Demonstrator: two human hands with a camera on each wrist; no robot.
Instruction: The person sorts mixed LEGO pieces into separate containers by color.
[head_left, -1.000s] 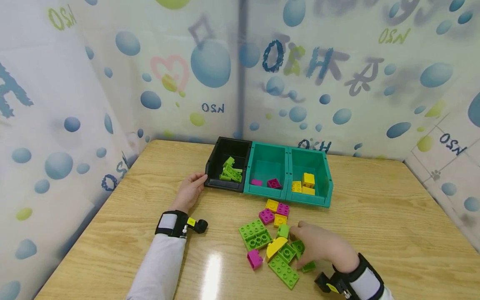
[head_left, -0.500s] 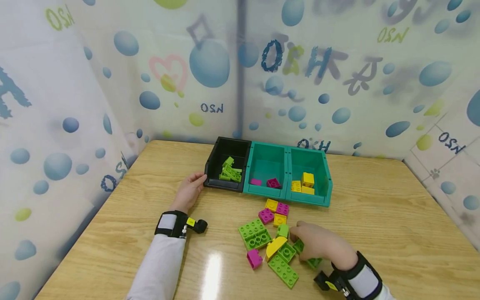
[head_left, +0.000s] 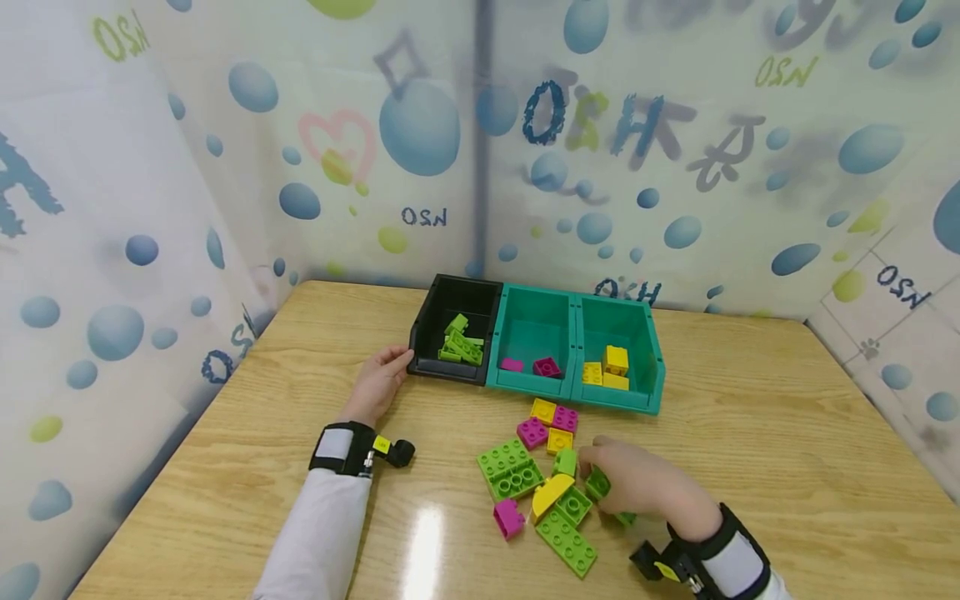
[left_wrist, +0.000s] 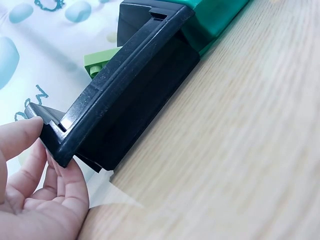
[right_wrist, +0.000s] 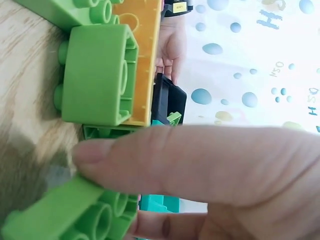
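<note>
My left hand (head_left: 377,385) pinches the near left corner of the black bin (left_wrist: 135,95), thumb on top and fingers beneath. Several green bricks (head_left: 461,342) lie inside that bin. At the right edge of the brick pile, my right hand (head_left: 637,479) grips a small green brick (head_left: 597,483) between thumb and fingers. The thumb covers much of this brick in the right wrist view. Another green brick (right_wrist: 75,215) lies under the hand, partly hidden. Just left of the fingers are an upright green brick (head_left: 566,462) and a yellow curved brick (head_left: 552,497).
Two joined teal bins adjoin the black one: the middle bin (head_left: 536,321) holds magenta bricks, the right bin (head_left: 618,321) yellow ones. Loose on the wooden table (head_left: 787,433) are large green bricks (head_left: 566,543), a magenta brick (head_left: 509,518) and yellow bricks (head_left: 559,440). A printed curtain (head_left: 420,167) stands behind.
My right hand's fingers have closed in on the small green brick, which now sits tilted between them. The green brick beneath has shifted slightly right. My left hand stays at the bin.
</note>
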